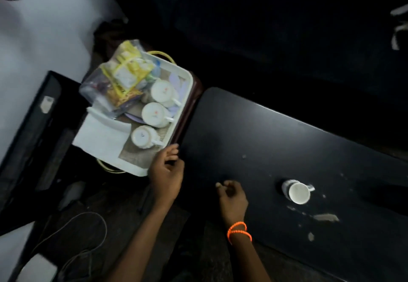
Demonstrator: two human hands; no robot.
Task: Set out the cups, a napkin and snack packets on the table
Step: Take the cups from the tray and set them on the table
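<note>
A white tray left of the black table carries three upside-down white cups, a white napkin and a clear bag of yellow snack packets. One white cup stands upright on the table at the right. My left hand hovers at the tray's near corner, fingers apart, holding nothing. Over the table's near edge my right hand, an orange bead bracelet on its wrist, is loosely curled and empty.
The table top has pale scuffs and chips near the upright cup. A dark monitor or panel leans at the left, with a cable on the dark floor below. The background is very dark.
</note>
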